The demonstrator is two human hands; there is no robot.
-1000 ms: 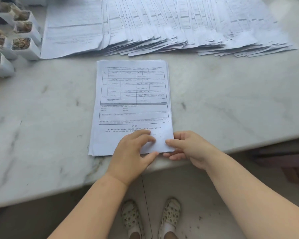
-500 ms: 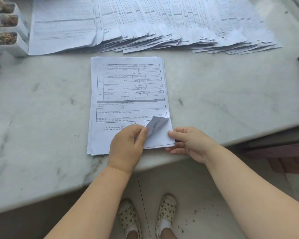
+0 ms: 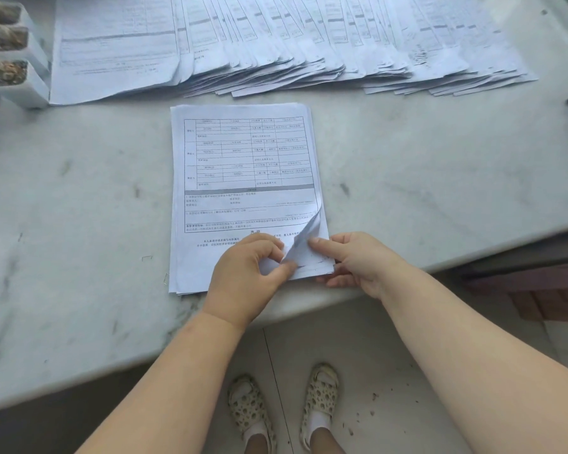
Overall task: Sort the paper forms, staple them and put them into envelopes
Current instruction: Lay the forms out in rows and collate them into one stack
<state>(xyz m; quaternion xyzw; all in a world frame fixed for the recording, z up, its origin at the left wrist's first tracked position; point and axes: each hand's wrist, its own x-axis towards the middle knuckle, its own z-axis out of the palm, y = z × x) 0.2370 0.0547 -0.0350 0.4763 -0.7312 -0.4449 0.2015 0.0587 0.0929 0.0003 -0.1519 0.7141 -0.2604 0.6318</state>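
At far left, white square pots (image 3: 12, 73) of dry brown matter sit on the veined marble counter (image 3: 79, 224). A loose wire staple (image 3: 147, 257) lies beside the stack of printed forms (image 3: 243, 178), squared near the counter's front edge. The left hand (image 3: 246, 273) has a narrow grip, pinching the top sheet's curled lower right corner (image 3: 304, 237). The right hand (image 3: 358, 260) lies flatter, forefinger pressing the stack's corner, fingers beneath. Behind, a fan of overlapping sheets (image 3: 309, 50) spreads rightward.
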